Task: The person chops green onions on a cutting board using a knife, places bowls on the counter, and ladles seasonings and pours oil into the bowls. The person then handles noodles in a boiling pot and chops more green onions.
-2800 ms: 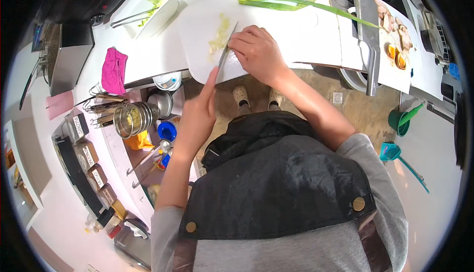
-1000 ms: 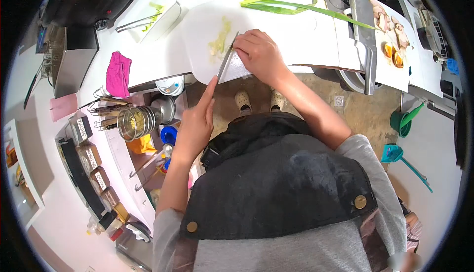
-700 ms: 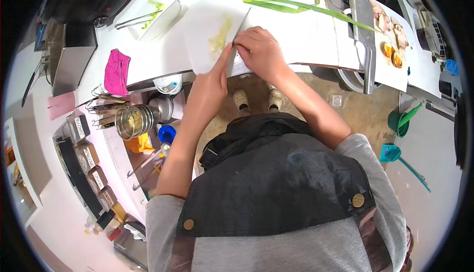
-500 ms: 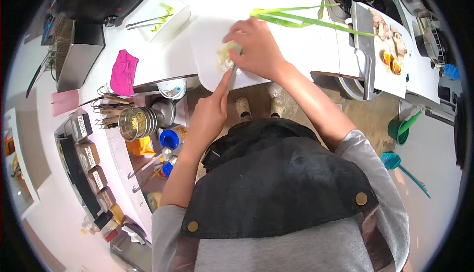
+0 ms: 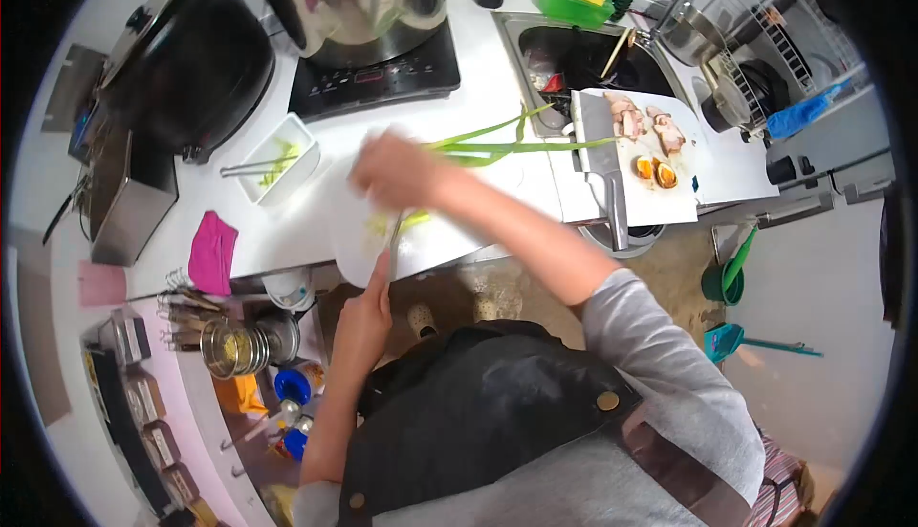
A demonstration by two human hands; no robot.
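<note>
My left hand (image 5: 361, 331) is closed round a kitchen knife (image 5: 395, 240), its index finger stretched along the tool. The blade lies over a white cutting board (image 5: 352, 254). Pale green chopped pieces (image 5: 379, 225) lie beside the blade, partly hidden. Above the board is my right hand (image 5: 406, 171), smeared by motion, so its fingers cannot be read. Long green onion leaves (image 5: 507, 147) stretch across the counter to the right of that hand. A white rectangular container (image 5: 304, 165) with cut greens and a metal utensil stands left of the board.
A steel pot (image 5: 359, 20) sits on an induction cooktop (image 5: 382, 77) at the back. To its left stands a black cooker (image 5: 201, 58). Sliced meat and halved eggs lie on a second board (image 5: 660, 204), beside another knife (image 5: 614, 207), near the sink (image 5: 516, 44). A pink cloth (image 5: 212, 252) lies left.
The camera view has tilted up, bringing the pot and sink into sight. My right hand has lifted off the blade and moved up and away, while my left hand keeps the knife.
</note>
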